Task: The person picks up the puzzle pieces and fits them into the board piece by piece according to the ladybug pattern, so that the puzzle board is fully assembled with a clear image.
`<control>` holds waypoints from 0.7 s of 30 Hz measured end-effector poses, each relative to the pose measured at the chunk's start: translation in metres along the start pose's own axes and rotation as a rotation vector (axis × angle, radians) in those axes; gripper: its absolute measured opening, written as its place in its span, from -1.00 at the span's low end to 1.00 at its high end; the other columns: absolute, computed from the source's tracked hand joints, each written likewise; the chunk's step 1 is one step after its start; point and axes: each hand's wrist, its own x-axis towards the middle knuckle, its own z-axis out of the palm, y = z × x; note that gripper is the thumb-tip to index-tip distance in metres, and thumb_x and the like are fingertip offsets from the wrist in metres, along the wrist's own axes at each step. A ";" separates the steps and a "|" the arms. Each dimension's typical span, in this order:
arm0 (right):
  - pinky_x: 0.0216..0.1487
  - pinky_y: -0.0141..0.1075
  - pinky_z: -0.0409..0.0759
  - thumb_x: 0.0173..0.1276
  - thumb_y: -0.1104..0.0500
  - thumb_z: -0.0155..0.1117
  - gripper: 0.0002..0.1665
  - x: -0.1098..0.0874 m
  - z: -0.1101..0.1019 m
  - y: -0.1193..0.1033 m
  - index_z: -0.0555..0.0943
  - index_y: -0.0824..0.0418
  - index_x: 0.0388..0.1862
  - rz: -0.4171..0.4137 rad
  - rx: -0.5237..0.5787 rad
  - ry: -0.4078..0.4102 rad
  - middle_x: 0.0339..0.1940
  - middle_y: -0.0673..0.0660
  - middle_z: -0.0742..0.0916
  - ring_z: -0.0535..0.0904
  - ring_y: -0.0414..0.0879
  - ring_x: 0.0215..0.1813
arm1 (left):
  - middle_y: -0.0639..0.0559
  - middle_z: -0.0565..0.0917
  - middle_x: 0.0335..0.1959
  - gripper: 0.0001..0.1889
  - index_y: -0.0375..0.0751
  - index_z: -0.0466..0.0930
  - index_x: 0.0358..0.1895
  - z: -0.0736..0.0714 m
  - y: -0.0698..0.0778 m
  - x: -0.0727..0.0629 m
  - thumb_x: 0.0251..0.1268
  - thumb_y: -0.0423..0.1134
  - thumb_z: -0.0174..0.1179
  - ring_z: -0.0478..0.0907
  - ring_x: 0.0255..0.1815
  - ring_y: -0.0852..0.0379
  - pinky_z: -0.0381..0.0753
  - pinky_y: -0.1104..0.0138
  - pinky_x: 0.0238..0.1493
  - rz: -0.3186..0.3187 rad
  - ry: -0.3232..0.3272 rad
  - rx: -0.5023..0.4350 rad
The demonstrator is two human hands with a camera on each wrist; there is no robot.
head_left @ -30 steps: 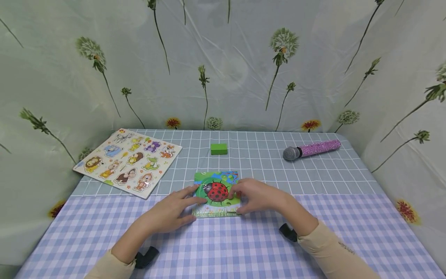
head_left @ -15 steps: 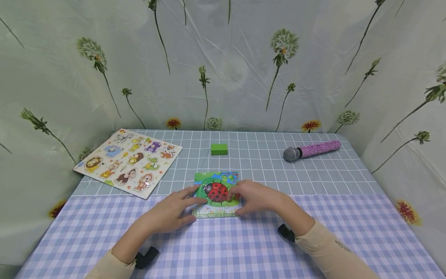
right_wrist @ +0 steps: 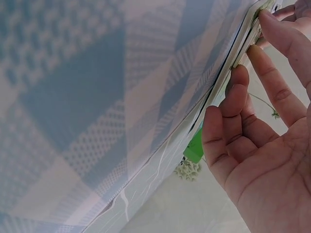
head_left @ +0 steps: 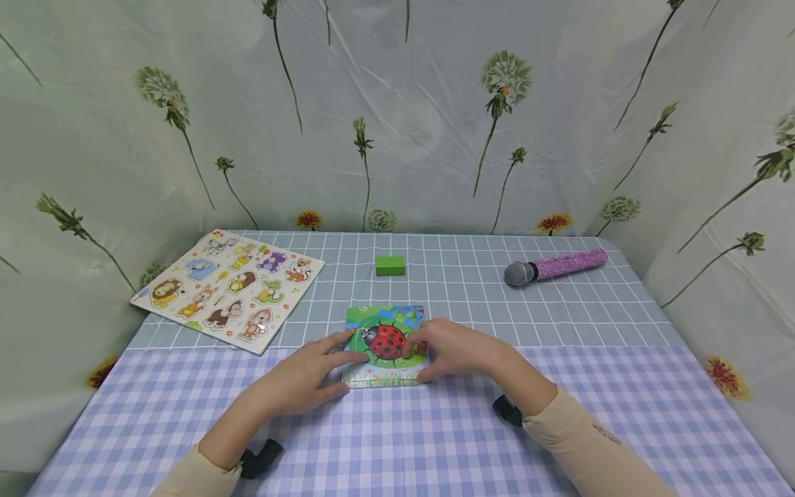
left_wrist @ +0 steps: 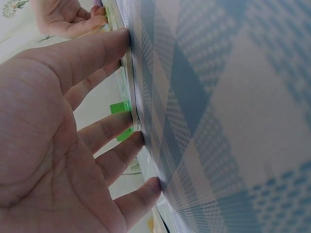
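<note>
A small ladybug picture puzzle point(head_left: 384, 342) lies flat in the middle of the table, its green and blue picture facing up. My left hand point(head_left: 299, 378) rests along its left side, fingers spread, with the forefinger and middle fingertips over the picture and the thumb by the lower left corner. At the right side, my right hand point(head_left: 462, 351) has its fingers bent down onto the picture beside the ladybug; its thumb touches near the lower right corner. The right wrist view shows those fingertips point(right_wrist: 252, 51) right at the board's surface, some curled more than others.
A green block point(head_left: 390, 266) sits behind the puzzle. An animal peg-style picture board point(head_left: 232, 288) lies angled at the back left. At the back right is a microphone point(head_left: 555, 267) with a glittery pink handle. A flower-printed curtain point(head_left: 422, 124) hangs behind the table.
My right hand and forearm have shifted slightly to the left, the thumb sliding a little along the puzzle's lower right corner. The left hand and the puzzle stay in place.
</note>
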 end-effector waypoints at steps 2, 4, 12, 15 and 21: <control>0.03 -0.34 0.66 0.21 0.14 0.70 -0.63 0.001 0.000 0.000 0.80 0.05 0.00 -0.002 0.011 -0.003 -0.15 -0.07 0.79 0.66 -0.23 -0.08 | -0.25 0.29 0.70 -0.47 0.18 0.58 0.48 0.000 0.000 0.000 0.48 -0.08 0.39 0.42 0.58 -0.41 0.50 -0.31 0.46 -0.005 -0.003 -0.005; 0.02 -0.35 0.66 0.21 0.14 0.70 -0.63 0.002 0.000 0.000 0.81 0.06 -0.01 -0.002 0.019 -0.006 -0.16 -0.08 0.79 0.65 -0.24 -0.09 | -0.25 0.29 0.71 -0.47 0.18 0.59 0.48 0.000 0.000 0.000 0.48 -0.08 0.39 0.42 0.57 -0.41 0.50 -0.31 0.46 -0.006 -0.004 -0.007; -0.03 -0.39 0.65 0.18 0.15 0.74 -0.62 0.004 0.000 0.000 0.83 0.08 -0.03 0.000 0.021 0.004 -0.20 -0.10 0.80 0.63 -0.26 -0.14 | -0.26 0.29 0.70 -0.47 0.17 0.59 0.47 0.000 -0.001 0.000 0.48 -0.09 0.39 0.43 0.57 -0.41 0.50 -0.31 0.46 -0.003 -0.001 -0.013; -0.04 -0.39 0.65 0.16 0.15 0.75 -0.62 0.004 0.000 0.000 0.83 0.09 -0.04 0.006 0.025 0.009 -0.22 -0.11 0.80 0.63 -0.25 -0.15 | -0.26 0.30 0.70 -0.47 0.18 0.59 0.47 0.001 -0.001 0.000 0.48 -0.08 0.39 0.43 0.56 -0.42 0.51 -0.31 0.45 0.001 0.000 -0.010; -0.05 -0.39 0.64 0.15 0.18 0.75 -0.63 0.004 -0.001 -0.002 0.84 0.11 -0.06 0.025 0.037 0.013 -0.24 -0.10 0.80 0.63 -0.22 -0.15 | -0.27 0.30 0.70 -0.47 0.18 0.59 0.47 0.000 0.000 0.000 0.48 -0.08 0.39 0.43 0.57 -0.40 0.51 -0.31 0.45 0.014 0.008 -0.004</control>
